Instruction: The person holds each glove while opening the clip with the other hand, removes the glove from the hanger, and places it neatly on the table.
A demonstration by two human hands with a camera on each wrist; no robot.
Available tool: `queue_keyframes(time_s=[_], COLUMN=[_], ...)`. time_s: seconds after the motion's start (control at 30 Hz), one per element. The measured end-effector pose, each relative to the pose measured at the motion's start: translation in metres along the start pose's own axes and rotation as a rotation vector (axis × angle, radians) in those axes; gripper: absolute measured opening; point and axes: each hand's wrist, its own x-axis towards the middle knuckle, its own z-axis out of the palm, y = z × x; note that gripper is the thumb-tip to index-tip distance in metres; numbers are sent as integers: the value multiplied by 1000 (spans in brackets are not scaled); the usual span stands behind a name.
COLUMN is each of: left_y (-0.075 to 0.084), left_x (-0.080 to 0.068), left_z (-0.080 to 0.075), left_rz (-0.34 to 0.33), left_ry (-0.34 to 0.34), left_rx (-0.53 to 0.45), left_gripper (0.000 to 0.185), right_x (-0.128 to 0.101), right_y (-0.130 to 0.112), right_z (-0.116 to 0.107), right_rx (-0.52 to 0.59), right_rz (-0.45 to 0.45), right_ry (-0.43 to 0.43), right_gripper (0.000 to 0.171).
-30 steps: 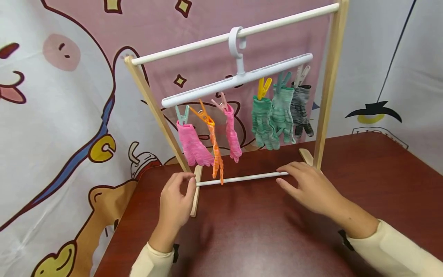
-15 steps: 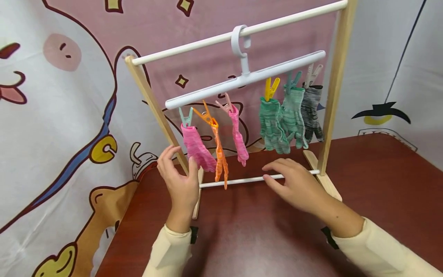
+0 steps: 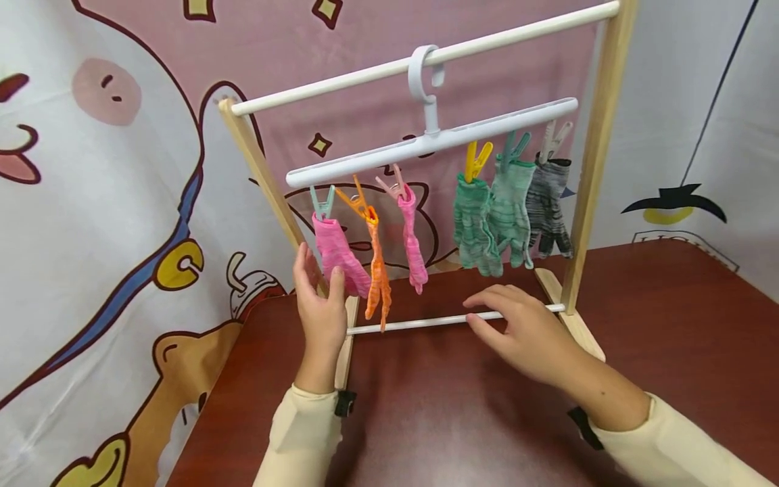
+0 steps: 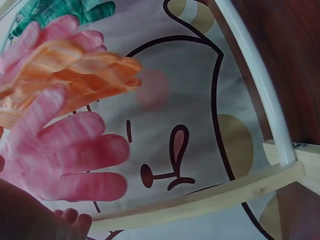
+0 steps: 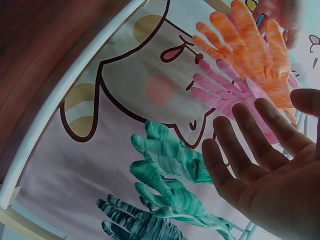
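My left hand (image 3: 324, 318) is raised beside the left wooden post (image 3: 262, 166), thumb and fingers apart, near a pink glove (image 3: 339, 256) pegged at the hanger's left end. Its fingertips (image 4: 75, 220) show close to that post in the left wrist view; whether they touch it cannot be told. My right hand (image 3: 529, 333) hovers in front of the lower white bar (image 3: 420, 324), holding nothing, fingers loosely extended. A white hanger (image 3: 432, 142) carries an orange glove (image 3: 377, 274), a second pink glove (image 3: 414, 247), green gloves (image 3: 473, 226) and a dark grey glove (image 3: 550, 203), each on a clothespin.
The rack's upper rod (image 3: 341, 79) bears the hanger by its hook. A right wooden post (image 3: 596, 155) stands on a foot (image 3: 575, 321) on the dark red tabletop (image 3: 438, 419). Behind hangs a cartoon-printed cloth (image 3: 164, 54).
My left hand has risen from near the lower bar to beside the pink glove. The right hand has shifted slightly left. The hanger and gloves have swung a little.
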Motion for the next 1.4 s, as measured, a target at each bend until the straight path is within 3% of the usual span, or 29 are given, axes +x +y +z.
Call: queue_keyframes(time_s=[0.2,0.37,0.47,0.73,0.93,1.2,1.4], left_y=[-3,-2,-1,12,29,42,51], left_x=[2,3,3,-5,-15,-28,-38], left_z=[-1,0,3,6,8,11,14], left_rz=[-90,-183,-205,-187,-106,-45,-38], left_ry=[-77,-81,-74,-64,-110,-173,-231], left_rx=[-84,-132,-165,-272,-388,-354,-324], left_gripper=[68,65,60,46,34,47,34], right_x=[-1,0,0,1,0,-1,3], right_y=[2,1,0,-7,-17,-31,-49], right_z=[1,2,2,2,-2,-8,-8], right_rx=[13,12,17,82,157,294,430], right_rz=[-1,-7,-22,-124,-163,-213,-231], right_ry=[-1,-2,14,106,146,174,192], right_gripper=[15,15,15,17,22,29,31])
